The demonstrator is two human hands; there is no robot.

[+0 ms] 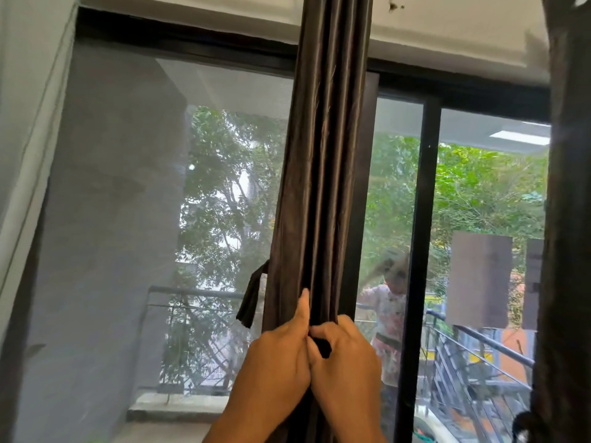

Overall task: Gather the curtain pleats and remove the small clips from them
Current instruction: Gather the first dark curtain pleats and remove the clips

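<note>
— Head view: where is the dark brown satin curtain (323,174) held?

— Low down, pleats bunched; left hand (281,356) and right hand (347,362) fingers are curled around soft, slippery folds. Clips cannot be seen.

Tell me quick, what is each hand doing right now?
Left hand: grips the gathered curtain.
Right hand: fingers curled round the same curtain pleats.
</note>
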